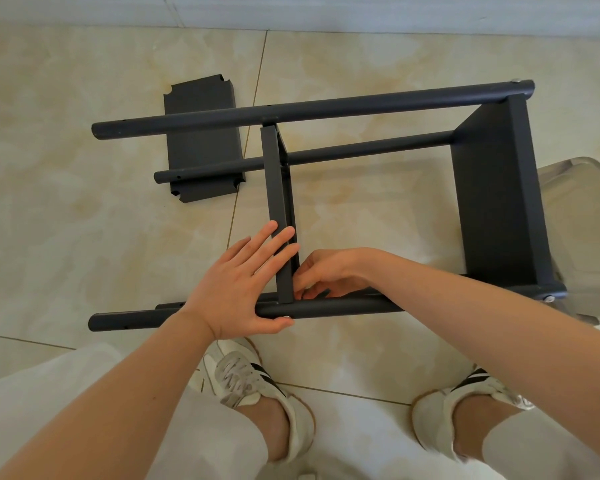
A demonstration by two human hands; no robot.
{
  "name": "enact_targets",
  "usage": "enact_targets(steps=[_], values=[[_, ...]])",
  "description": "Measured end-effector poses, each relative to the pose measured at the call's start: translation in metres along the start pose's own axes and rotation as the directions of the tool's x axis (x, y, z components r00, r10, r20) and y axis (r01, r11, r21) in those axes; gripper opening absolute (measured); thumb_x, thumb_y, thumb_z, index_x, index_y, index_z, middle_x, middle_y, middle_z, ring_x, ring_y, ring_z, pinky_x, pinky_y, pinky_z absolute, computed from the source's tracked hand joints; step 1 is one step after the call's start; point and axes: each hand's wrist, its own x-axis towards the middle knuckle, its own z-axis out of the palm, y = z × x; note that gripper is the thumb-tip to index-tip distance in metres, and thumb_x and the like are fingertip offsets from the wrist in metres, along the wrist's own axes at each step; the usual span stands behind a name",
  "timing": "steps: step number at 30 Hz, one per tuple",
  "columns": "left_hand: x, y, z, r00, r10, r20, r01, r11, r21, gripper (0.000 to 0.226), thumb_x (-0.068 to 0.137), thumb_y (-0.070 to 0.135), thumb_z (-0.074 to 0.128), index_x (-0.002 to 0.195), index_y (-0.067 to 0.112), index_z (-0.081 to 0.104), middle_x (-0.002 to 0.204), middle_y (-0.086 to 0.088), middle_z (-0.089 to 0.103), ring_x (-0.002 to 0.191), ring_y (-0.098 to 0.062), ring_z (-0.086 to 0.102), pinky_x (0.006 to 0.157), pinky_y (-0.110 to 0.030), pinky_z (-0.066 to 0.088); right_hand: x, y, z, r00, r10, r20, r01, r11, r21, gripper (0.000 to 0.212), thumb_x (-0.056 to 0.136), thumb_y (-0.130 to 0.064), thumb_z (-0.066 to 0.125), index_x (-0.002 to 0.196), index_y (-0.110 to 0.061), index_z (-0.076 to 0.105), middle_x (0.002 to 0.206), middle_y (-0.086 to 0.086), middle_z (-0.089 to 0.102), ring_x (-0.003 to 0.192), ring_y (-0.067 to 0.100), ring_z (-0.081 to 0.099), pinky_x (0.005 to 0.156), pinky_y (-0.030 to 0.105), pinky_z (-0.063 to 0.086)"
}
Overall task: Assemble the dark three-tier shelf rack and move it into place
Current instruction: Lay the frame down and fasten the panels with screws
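Observation:
The dark rack lies on its side on the tiled floor. An end shelf and a middle shelf are set between its round poles. A third, loose shelf panel lies flat on the floor beyond the poles' free ends. My left hand lies open, fingers straight against the middle shelf, thumb on the near pole. My right hand reaches inside the frame, fingers curled at the joint of middle shelf and near pole. What they hold is hidden.
A pale wall base runs along the top. A clear plastic piece sits at the right behind the rack's end. My two sneakers stand just in front of the near pole.

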Motion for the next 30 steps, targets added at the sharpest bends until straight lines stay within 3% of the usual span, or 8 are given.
enact_targets(steps=[6,16,24,30], values=[[0.0,0.0,0.001,1.0,-0.001,-0.003,0.001,1.0,0.007,0.102,0.083,0.081,0.043,0.161,0.023,0.011,0.17,0.002,0.004,0.157,-0.022,0.0,0.123,-0.04,0.012,0.001,0.0,-0.005,0.999,0.004,0.033,-0.004,1.0,0.003,0.011,0.09,-0.017,0.067,0.096,-0.011,0.075,0.098,0.006,0.073,0.095,0.021,0.069,0.094,0.038,0.053],[0.001,-0.001,0.003,1.0,0.001,-0.009,-0.001,1.0,0.014,0.102,0.083,0.08,0.043,0.161,0.024,0.01,0.17,0.002,0.002,0.157,-0.023,0.0,0.124,-0.04,0.011,0.0,-0.005,-0.005,0.999,0.014,0.036,-0.013,1.0,-0.024,0.01,0.092,-0.014,0.067,0.099,-0.012,0.073,0.1,0.004,0.073,0.097,0.02,0.068,0.095,0.037,0.053],[0.001,-0.001,0.003,1.0,0.002,-0.012,-0.002,1.0,0.012,0.103,0.083,0.08,0.045,0.161,0.023,0.011,0.17,0.003,0.002,0.157,-0.023,0.0,0.123,-0.04,0.011,-0.004,-0.01,-0.004,0.999,0.033,-0.015,-0.034,0.996,-0.08,0.009,0.092,-0.014,0.066,0.087,-0.014,0.074,0.081,-0.001,0.07,0.078,0.013,0.062,0.071,0.024,0.051],[0.0,-0.001,0.003,1.0,-0.001,-0.007,0.001,1.0,0.011,0.102,0.083,0.08,0.044,0.161,0.022,0.013,0.17,0.002,0.003,0.157,-0.023,0.0,0.124,-0.043,0.017,-0.003,-0.006,-0.003,1.0,0.017,-0.011,-0.017,0.998,-0.059,0.009,0.092,-0.013,0.066,0.09,-0.012,0.074,0.087,0.002,0.071,0.086,0.017,0.064,0.079,0.028,0.052]])
